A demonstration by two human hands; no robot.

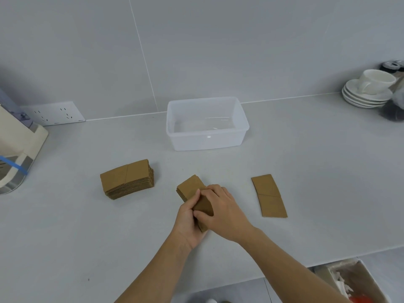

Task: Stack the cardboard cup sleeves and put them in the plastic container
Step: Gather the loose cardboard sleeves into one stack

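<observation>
Between both hands, mid-counter: small sleeve bundle (pixel 192 189), left hand (pixel 188 217) and right hand (pixel 220 208) clamped round it. Brown flat cardboard, edges uneven. Plastic container (pixel 207 141) well behind.

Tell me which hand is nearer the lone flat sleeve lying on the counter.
Right. The right hand sits just left of the single sleeve; the left hand lies beyond it, farther left.

Both bare forearms reach forward from the lower edge and meet at centre. The left hand (pixel 187 217) sits palm-up beneath, thumb raised along the side — the right hand (pixel 220 209) lies over it, knuckles up, fingers curled, both closed together.
</observation>
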